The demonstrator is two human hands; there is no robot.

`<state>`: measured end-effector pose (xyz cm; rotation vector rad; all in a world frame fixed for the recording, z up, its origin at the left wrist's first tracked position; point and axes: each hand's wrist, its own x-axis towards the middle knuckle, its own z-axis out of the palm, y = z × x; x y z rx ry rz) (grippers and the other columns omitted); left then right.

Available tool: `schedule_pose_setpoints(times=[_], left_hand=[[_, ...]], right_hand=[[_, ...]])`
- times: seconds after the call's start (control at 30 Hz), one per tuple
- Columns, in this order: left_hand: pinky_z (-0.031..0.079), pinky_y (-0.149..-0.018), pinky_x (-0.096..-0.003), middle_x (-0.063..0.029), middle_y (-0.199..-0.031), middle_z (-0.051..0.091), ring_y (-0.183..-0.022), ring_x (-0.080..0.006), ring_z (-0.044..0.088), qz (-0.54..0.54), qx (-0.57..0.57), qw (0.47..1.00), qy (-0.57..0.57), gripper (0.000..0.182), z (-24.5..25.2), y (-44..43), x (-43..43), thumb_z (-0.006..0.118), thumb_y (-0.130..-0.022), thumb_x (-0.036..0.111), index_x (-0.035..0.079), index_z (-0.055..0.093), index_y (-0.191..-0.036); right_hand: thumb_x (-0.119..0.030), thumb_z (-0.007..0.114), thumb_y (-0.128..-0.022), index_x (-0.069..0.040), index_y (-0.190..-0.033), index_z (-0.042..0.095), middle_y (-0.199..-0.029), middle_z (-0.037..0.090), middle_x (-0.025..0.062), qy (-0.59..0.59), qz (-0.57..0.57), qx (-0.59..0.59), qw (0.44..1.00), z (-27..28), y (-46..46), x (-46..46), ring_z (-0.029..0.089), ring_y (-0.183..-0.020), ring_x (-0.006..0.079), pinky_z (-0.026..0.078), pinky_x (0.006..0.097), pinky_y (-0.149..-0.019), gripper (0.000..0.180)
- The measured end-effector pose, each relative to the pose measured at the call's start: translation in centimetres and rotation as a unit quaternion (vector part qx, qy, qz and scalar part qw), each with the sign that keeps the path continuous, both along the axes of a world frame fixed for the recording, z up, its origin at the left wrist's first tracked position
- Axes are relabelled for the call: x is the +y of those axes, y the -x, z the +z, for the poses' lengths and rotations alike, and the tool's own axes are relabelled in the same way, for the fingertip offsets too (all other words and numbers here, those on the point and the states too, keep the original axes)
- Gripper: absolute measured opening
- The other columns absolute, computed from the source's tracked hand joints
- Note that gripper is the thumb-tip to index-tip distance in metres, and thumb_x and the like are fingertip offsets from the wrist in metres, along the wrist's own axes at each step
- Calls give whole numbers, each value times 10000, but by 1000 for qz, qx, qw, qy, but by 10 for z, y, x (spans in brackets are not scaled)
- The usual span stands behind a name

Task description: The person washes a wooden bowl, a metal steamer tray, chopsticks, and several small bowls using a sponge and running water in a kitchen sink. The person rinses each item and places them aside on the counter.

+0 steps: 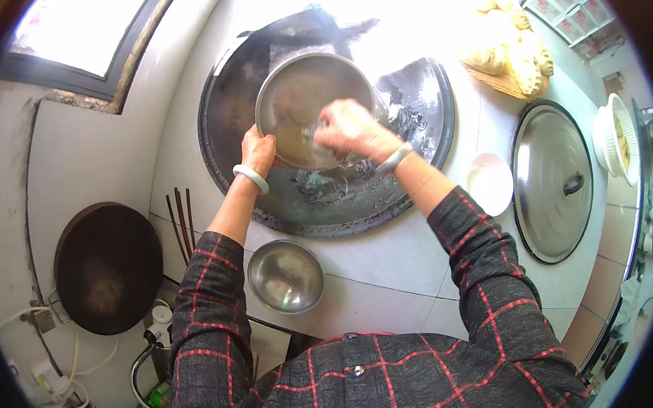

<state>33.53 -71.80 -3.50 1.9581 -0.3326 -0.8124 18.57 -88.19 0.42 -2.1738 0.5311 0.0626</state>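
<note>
A round metal basin (312, 71) with murky liquid in it stands over a large dark wok (282, 201) set in the white tiled counter. My left hand (258, 150) grips the basin's near left rim. Over the basin's right side, my right hand (349, 128) is closed on a small greyish thing, blurred and mostly hidden by the fingers; I cannot tell what it is. Water or wet streaks show on the wok's surface below and to the right of the basin. An empty-looking stainless steel bowl (287, 276) sits on the counter near my body.
At the right are a white bowl (490, 183) and a large metal lid (552, 178) with a black handle. Shaped dough pieces (504, 46) lie on a board at the far right, a white plastic basket (605, 140) beyond. Chopsticks (182, 223) and a dark pan (108, 269) are at left.
</note>
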Motion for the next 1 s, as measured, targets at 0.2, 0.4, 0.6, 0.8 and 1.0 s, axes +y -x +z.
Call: schedule_pose_setpoints(times=[0.2, 0.4, 0.6, 0.8, 1.0], left_hand=[[614, -530, -379, -161, -976, 662, -801, -298, 692, 28, 52, 990, 131, 329, -6, 7, -8, 489, -793, 6, -41, 600, -1099], [620, -590, -367, -178, -952, 674, -773, -295, 699, 63, 135, 967, 208, 277, 7, 19, -18, 523, -795, 10, -55, 605, -1052], [635, -587, -395, -210, -959, 660, -758, -321, 694, 70, 153, 970, 177, 291, 18, 12, -9, 506, -777, -12, -98, 583, -1044], [635, -582, -403, -208, -947, 653, -753, -324, 690, 42, 133, 979, 148, 298, 21, 11, -4, 489, -773, -15, -106, 579, -1042], [632, -568, -395, -181, -933, 640, -738, -311, 680, 51, 113, 979, 160, 290, 25, 17, -6, 494, -772, -12, -89, 584, -1036]], right_hand=[[-352, 625, -823, 91, -1170, 599, -1013, 672, 282, 80, -195, -120, 970, 22, -52, -23, 674, -967, 350, 519, 400, -881, 563], [-207, 618, -808, 51, -933, 680, -926, 664, 284, -4, -57, -119, 991, -16, -51, 19, 656, -913, 421, 516, 439, -790, 293], [-145, 560, -807, -33, -868, 695, -865, 672, 214, 325, 74, -10, 943, 27, 15, -5, 663, -850, 335, 508, 472, -778, 185], [-272, 643, -817, -20, -1029, 629, -910, 642, 189, 407, -94, -206, 885, 62, 8, -66, 614, -894, 382, 512, 444, -834, 330], [-299, 697, -726, 46, -972, 630, -972, 657, 248, 221, -154, -50, 962, 26, -2, -86, 649, -884, 392, 530, 439, -809, 429]])
